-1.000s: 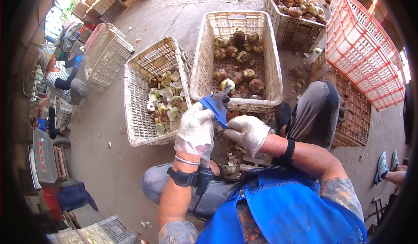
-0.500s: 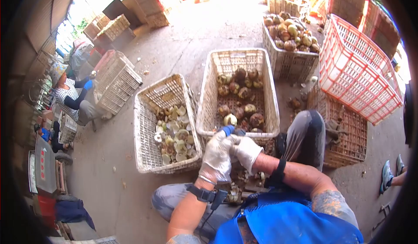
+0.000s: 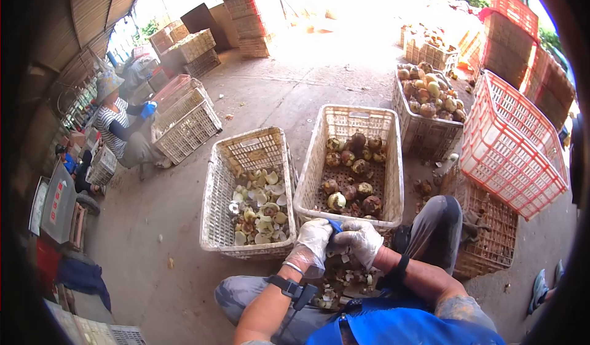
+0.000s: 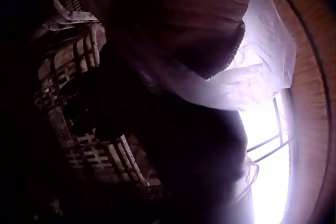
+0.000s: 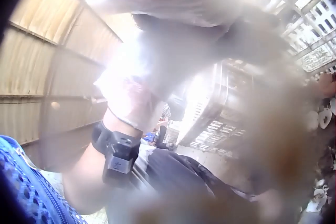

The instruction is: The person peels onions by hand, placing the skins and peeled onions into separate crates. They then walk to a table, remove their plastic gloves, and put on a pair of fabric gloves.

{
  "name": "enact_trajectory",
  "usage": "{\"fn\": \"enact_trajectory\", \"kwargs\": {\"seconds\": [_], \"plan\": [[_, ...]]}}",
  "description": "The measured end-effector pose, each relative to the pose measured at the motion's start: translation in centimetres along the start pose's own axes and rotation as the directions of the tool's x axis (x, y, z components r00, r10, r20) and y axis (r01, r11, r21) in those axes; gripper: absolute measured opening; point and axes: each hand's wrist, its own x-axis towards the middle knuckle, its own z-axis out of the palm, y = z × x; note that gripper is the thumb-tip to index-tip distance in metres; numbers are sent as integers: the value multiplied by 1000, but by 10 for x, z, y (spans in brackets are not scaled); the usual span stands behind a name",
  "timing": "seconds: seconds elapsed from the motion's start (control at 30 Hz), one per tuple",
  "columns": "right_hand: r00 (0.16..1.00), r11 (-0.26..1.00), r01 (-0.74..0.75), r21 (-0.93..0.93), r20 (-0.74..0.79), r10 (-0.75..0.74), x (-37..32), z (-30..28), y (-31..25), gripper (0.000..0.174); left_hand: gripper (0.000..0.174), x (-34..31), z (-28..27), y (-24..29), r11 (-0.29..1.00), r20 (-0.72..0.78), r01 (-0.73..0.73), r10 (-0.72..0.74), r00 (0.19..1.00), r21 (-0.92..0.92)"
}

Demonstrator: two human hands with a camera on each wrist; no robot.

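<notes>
In the head view, my left hand and right hand, both in clear plastic gloves, meet just before the middle crate. Between them is a crumpled blue glove with a dark part. The right fingers pinch it, and the left fingers curl at its other side, partly hidden. Straight ahead, the middle crate holds round brown-and-green bulbs. To its left, another crate holds pale curved peel pieces. The left wrist view is very dark; the right wrist view is blurred.
Behind to the right stands a crate heaped with bulbs. A red-and-white crate tilts on a brown crate beside my right knee. Peel scraps lie between my legs. Another person sits at crates on the left.
The head view has tilted up, so the crates sit lower in it. The blue glove, stretched between my hands one second ago, is now bunched up, and the hands are close together.
</notes>
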Motion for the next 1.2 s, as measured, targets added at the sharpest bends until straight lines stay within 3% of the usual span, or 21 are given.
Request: {"fn": "enact_trajectory", "kwargs": {"seconds": [0.13, 0.17, 0.2, 0.27, 0.33, 0.4, 0.43, 0.47, 0.53, 0.57, 0.6, 0.67, 0.73, 0.8, 0.83, 0.87, 0.93, 1.0, 1.07, 1.13, 1.2], "plan": [[992, 958, 79, -277, 117, -48, -11, 9, -21, 10, 29, 14, 6, -13, 978, -99, 181, -170, 980, 106], [855, 752, 515, -412, 309, -416, 0, 0, -1, 7, 32, 19, 11, -30, 989, -87, 143, -145, 986, -31], [847, 751, 524, -402, 342, -408, -1, 0, -2, 7, 32, 22, -6, 3, 934, 90, -37, 6, 996, 356], [955, 816, 266, -514, 257, -150, -5, 11, -5, 6, 32, 49, 12, -22, 803, 241, 17, -198, 950, 596], [967, 943, -52, -329, 218, 130, -14, 24, -28, 6, 39, 78, 39, -84, 832, 218, -7, -136, 966, 554], [956, 933, 25, -359, 282, 83, -14, 25, -15, 9, 41, 21, -25, 50, 458, 486, -456, 59, 872, 763], [957, 954, -146, -260, 206, 203, -12, 27, -11, 13, 53, 35, -15, 39, 449, 490, -410, -74, 868, 794], [956, 954, -152, -259, 206, 208, -7, 27, -3, 13, 53, 26, -19, 57, 181, 437, -429, -6, 900, 885], [960, 975, -109, -195, 233, 154, -2, 18, 13, 14, 41, 40, -4, 20, 263, 290, -299, 74, 954, 917], [965, 952, -108, -286, 201, 169, -9, 24, -12, 14, 32, 34, -7, 30, 803, 24, 3, -22, 999, 596], [979, 992, -92, -83, 176, 106, -3, 18, 11, 12, 25, 27, -15, 38, 961, -113, 275, -276, 954, -22], [937, 877, 330, -349, 234, -259, -7, 18, -28, 9, 15, 24, 2, 21, 804, -125, -28, -58, 990, -595], [739, 512, 668, -540, 403, -540, 1, 7, -33, 16, 18, 46, 24, -25, 522, -122, -267, 295, 948, -810], [731, 513, 676, -529, 388, -562, 3, 7, -24, 14, 18, 36, 2, 6, 947, 155, -111, 164, 974, -300], [896, 770, 444, -459, 238, -376, -2, 12, -29, 11, 13, 33, -8, 15, 884, 45, -320, 325, 945, 341], [891, 771, 453, -448, 243, -383, -4, 13, -31, 11, 13, 25, -19, 41, 930, 76, -265, 254, 964, 253], [932, 778, 358, -516, 241, -269, -5, 11, -33, 15, 17, 49, -1, 0, 622, 293, -442, 332, 896, 647], [951, 817, 301, -492, 218, -219, -7, 11, -30, 18, 14, 37, -2, 6, 622, 297, -433, 316, 901, 653], [911, 703, 412, -580, 271, -311, -5, 8, -31, 18, 10, 28, -8, 17, 788, 12, -410, 456, 890, 459], [847, 599, 530, -601, 335, -414, -1, 10, -36, 17, 10, 46, 8, -18, 803, 110, -457, 452, 885, 383], [956, 824, 292, -486, 143, -255, -6, 14, -43, 16, 13, 53, 10, -29, 884, 103, -467, 463, 880, 19]]}}
